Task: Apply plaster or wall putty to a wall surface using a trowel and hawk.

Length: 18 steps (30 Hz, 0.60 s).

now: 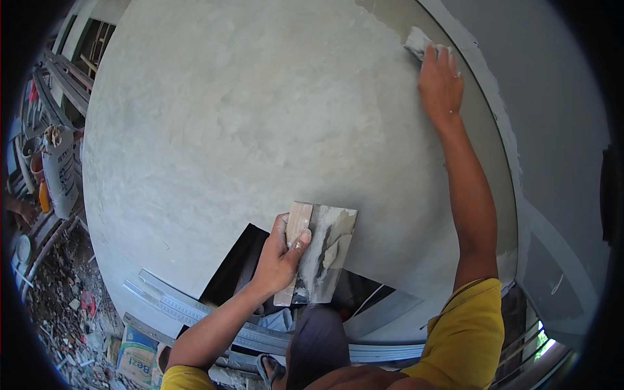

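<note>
My left hand grips a rectangular board by its pale wooden strip, low in front of me; its face carries smears and lumps of grey-white plaster. My right hand, arm stretched up, is closed on a plaster-caked spreading tool at the upper right of a large, mottled light-grey plastered wall, beside a darker strip near its edge. Whether the blade touches the surface is hard to tell.
A grey panel stands at right. Metal channels and dark openings lie low. At left are sacks, buckets, planks, rubble and another person's hand. My knee shows below the board.
</note>
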Each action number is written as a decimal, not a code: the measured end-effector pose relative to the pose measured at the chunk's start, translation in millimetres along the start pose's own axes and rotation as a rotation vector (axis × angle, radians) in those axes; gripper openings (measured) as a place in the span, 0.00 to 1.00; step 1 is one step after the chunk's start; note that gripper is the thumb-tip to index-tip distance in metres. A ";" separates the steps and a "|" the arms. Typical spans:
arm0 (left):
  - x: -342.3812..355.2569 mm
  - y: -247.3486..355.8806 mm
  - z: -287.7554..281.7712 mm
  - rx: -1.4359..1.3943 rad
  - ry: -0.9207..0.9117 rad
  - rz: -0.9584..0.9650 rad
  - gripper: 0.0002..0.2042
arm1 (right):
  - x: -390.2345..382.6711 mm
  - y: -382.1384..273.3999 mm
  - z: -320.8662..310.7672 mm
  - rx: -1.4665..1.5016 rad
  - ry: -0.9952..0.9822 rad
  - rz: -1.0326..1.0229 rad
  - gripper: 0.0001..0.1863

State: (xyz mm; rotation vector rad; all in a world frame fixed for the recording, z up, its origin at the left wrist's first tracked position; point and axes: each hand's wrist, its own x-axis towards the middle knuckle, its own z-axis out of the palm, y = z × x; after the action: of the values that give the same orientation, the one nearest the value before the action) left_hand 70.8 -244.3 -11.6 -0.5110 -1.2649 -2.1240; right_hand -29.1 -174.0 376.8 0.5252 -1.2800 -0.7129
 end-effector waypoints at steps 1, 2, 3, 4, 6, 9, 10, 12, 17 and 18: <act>0.2 -0.3 0.6 -0.006 0.002 0.006 0.20 | 5.5 13.0 6.5 -0.058 -0.008 0.095 0.18; -0.5 -1.4 0.6 -0.012 0.006 0.008 0.20 | 8.6 21.3 12.3 -0.058 -0.011 0.096 0.18; -0.8 -2.5 0.3 -0.012 0.005 0.006 0.20 | 12.1 28.1 16.8 -0.090 -0.032 0.112 0.18; -0.8 -4.4 -0.4 -0.023 0.007 0.010 0.21 | 14.8 33.4 21.4 -0.121 -0.053 0.129 0.17; -0.2 -6.8 -0.9 -0.036 0.006 0.011 0.21 | 21.2 38.7 24.9 -0.130 -0.067 0.129 0.17; 1.2 -10.9 -0.8 -0.033 -0.004 -0.014 0.21 | 31.4 42.8 30.4 -0.134 -0.097 0.152 0.17; 1.0 -13.1 0.1 -0.021 -0.007 -0.025 0.21 | 33.7 44.2 31.6 -0.130 -0.116 0.174 0.18; 2.2 -15.5 0.4 -0.007 -0.009 -0.035 0.21 | 34.6 47.3 31.7 -0.127 -0.081 0.156 0.18; 1.8 -14.0 2.2 -0.101 0.006 -0.028 0.20 | 2.0 26.9 17.5 -0.093 -0.061 0.065 0.21; 0.8 -12.7 1.2 -0.103 0.008 -0.031 0.20 | -11.3 10.9 12.2 -0.056 -0.092 0.057 0.21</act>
State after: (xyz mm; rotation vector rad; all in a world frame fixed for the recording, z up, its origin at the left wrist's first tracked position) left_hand 61.7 -239.0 -18.8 -0.5297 -1.1704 -2.2238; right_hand -40.5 -157.9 379.7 0.4124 -1.3513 -0.7302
